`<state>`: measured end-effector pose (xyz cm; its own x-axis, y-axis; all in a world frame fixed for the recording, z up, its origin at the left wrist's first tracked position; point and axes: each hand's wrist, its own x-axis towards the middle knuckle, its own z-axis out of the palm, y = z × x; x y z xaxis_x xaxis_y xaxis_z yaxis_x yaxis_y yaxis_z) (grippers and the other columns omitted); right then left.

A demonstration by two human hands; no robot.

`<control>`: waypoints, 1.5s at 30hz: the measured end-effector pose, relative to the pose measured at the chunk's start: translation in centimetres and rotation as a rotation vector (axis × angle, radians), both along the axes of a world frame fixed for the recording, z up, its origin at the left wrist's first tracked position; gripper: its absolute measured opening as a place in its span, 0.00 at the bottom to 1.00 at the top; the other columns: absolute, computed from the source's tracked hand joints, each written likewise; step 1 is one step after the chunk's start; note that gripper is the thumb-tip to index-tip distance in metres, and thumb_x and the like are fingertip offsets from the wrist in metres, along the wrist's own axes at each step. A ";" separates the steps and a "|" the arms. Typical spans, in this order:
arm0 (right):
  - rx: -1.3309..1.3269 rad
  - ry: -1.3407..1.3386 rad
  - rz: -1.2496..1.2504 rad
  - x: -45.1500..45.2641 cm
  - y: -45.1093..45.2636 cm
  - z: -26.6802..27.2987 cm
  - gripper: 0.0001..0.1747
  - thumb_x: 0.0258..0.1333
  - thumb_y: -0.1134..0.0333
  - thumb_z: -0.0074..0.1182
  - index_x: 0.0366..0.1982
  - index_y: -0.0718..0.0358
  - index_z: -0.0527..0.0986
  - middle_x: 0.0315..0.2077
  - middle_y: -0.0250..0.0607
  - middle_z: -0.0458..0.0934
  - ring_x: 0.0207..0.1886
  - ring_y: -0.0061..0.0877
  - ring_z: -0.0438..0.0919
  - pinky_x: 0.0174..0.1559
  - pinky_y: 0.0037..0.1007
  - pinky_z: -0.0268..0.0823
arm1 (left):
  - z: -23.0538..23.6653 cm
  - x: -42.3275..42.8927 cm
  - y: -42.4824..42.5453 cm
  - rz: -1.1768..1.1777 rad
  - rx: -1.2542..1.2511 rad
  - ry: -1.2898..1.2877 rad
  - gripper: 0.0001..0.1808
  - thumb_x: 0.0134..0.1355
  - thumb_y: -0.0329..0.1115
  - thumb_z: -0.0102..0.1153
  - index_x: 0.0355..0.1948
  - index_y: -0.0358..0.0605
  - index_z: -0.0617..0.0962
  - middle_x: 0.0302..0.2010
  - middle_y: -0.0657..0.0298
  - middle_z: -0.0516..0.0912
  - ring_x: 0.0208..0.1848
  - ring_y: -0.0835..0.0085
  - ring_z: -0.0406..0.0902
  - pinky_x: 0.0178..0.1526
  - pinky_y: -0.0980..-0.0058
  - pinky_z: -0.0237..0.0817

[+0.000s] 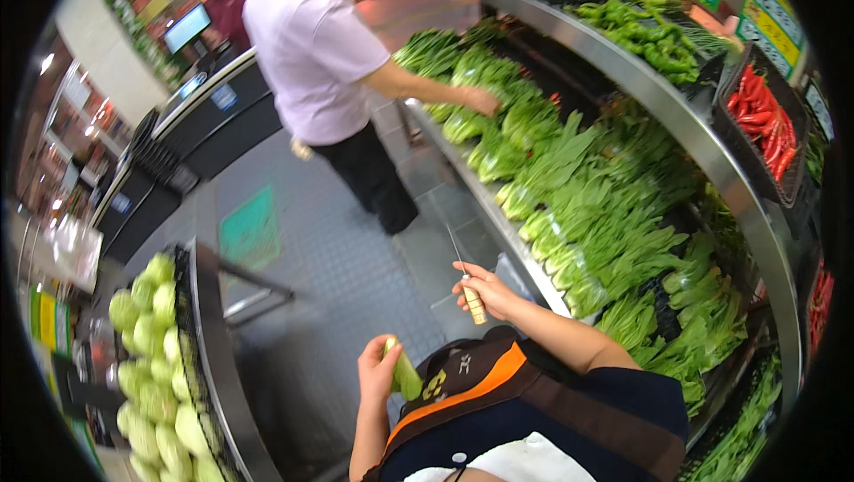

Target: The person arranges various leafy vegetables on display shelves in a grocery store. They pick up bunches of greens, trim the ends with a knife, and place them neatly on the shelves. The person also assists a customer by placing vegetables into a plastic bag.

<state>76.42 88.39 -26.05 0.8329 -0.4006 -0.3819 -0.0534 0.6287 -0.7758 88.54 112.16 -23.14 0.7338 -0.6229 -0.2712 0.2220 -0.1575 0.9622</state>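
Observation:
In my left hand (pixel 377 367) is a pale green, elongated vegetable (pixel 407 378), gripped near its upper end close to my apron (pixel 460 375); its exact kind is unclear. My right hand (pixel 489 294) holds a thin-bladed knife by its light wooden handle (pixel 474 305). The narrow blade points up and away from me, apart from the vegetable. The right forearm passes near the front edge of a shelf of leafy greens (pixel 587 215).
A customer in a pale shirt (pixel 313 48) reaches into the greens ahead. Round pale green vegetables (pixel 153 362) fill a metal-edged stand at left. Red chillies (pixel 764 122) sit in a basket at upper right. Checkout counters (pixel 220 108) stand beyond the tiled floor.

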 end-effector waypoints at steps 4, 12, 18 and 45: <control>-0.267 0.216 -0.218 1.9 -8.9 -1.4 0.30 0.58 0.67 0.45 0.61 0.61 0.53 0.26 0.38 0.75 0.22 0.20 0.74 0.21 0.24 0.67 | -1.1 6.2 -5.5 -0.053 -0.030 -0.033 0.09 0.53 0.23 0.58 0.37 0.37 0.76 0.31 0.67 0.77 0.32 0.82 0.72 0.35 0.83 0.64; -1.181 0.684 -0.482 3.4 -29.2 -6.0 0.29 0.43 0.68 0.49 0.52 0.63 0.65 0.41 0.55 0.73 0.43 0.47 0.73 0.46 0.38 0.66 | -1.2 13.0 -19.9 -0.036 -0.095 -0.035 0.10 0.54 0.24 0.58 0.38 0.38 0.75 0.31 0.67 0.78 0.33 0.81 0.72 0.37 0.82 0.65; -1.068 0.998 -0.429 2.5 -36.4 -9.4 0.25 0.45 0.67 0.50 0.49 0.64 0.67 0.33 0.57 0.76 0.35 0.46 0.76 0.38 0.41 0.68 | -0.4 16.8 -27.4 -0.146 -0.018 -0.121 0.10 0.54 0.24 0.58 0.39 0.38 0.76 0.31 0.67 0.77 0.33 0.82 0.72 0.36 0.83 0.64; -0.748 0.703 -0.616 -2.1 -21.6 -3.5 0.27 0.45 0.68 0.60 0.51 0.59 0.71 0.38 0.41 0.79 0.35 0.22 0.78 0.38 0.24 0.69 | -1.8 16.3 -44.9 -1.006 -0.082 -0.198 0.11 0.51 0.25 0.62 0.37 0.37 0.77 0.30 0.68 0.78 0.32 0.85 0.72 0.36 0.84 0.65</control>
<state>74.30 66.80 -29.51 0.1250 -0.9758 -0.1792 -0.4608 0.1028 -0.8815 104.81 67.23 -24.91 -0.1109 -0.9852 -0.1309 -0.1400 -0.1150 0.9835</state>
